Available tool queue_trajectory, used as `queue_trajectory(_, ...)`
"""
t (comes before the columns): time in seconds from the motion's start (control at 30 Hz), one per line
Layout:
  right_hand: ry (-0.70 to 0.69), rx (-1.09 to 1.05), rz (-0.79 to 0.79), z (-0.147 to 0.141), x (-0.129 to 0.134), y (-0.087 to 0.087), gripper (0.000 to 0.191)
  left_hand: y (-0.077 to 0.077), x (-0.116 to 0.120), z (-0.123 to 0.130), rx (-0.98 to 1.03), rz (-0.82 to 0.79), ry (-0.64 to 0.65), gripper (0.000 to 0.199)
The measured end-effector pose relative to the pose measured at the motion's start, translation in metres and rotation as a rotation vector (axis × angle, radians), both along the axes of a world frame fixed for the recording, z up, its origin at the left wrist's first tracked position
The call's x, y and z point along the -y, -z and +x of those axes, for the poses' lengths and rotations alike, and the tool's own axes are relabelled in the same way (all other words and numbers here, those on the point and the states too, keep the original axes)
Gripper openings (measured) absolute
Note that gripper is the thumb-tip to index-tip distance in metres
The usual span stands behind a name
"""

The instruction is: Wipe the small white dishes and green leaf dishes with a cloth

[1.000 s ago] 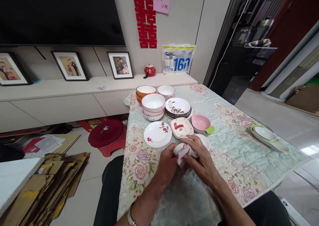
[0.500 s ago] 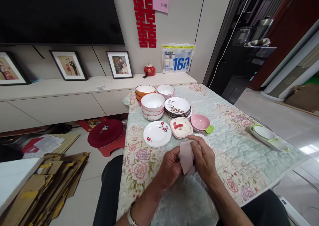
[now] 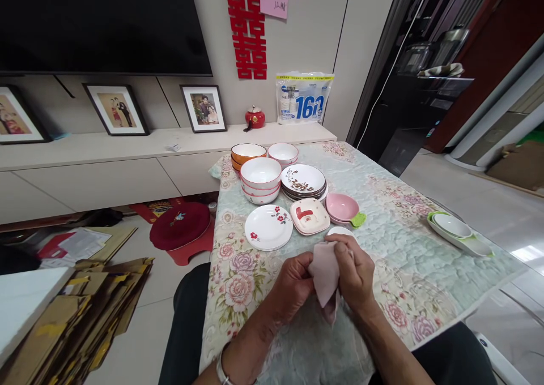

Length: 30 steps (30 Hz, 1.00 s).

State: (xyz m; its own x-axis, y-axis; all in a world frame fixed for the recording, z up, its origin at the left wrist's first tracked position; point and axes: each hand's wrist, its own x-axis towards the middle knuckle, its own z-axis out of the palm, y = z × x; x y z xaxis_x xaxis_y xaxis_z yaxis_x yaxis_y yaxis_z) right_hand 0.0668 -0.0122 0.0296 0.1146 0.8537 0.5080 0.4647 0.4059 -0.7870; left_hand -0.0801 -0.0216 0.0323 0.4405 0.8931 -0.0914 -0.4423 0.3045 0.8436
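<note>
The left hand and right hand grip a pink cloth between them, apparently to steady it (anything underneath is hidden).

Pale wall, tiled floor
Black television at ten o'clock, white cabinet at nine, red stool at eight.

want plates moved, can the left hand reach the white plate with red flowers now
Probably yes: the plate lies ahead of the left hand with nothing over it, though the fingers are busy at the pink cloth.
</note>
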Motion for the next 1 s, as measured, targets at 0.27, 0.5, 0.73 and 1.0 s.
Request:
queue_trajectory(0.27, 0.145, -0.198, -0.066, -0.011, 0.000, 0.004, 0.034, 0.002, -0.002, 0.006, 0.152, -0.142, -0.057, 0.029)
queue_trajectory(0.5, 0.009, 0.107, -0.061, 0.002, -0.005, -0.006, 0.021, 0.009, -0.004, 0.005, 0.000, 0.031, 0.029, 0.019)
queue_trajectory(0.73, -0.037, 0.421, 0.086, -0.003, -0.004, -0.011, 0.019, 0.005, 0.000, 0.004, -0.151, 0.198, 0.062, 0.011)
queue_trajectory(1.0, -0.048, 0.129, 0.005, 0.000, -0.004, -0.017, 0.024, 0.005, 0.000, 0.001, -0.130, 0.173, 0.078, 0.005)
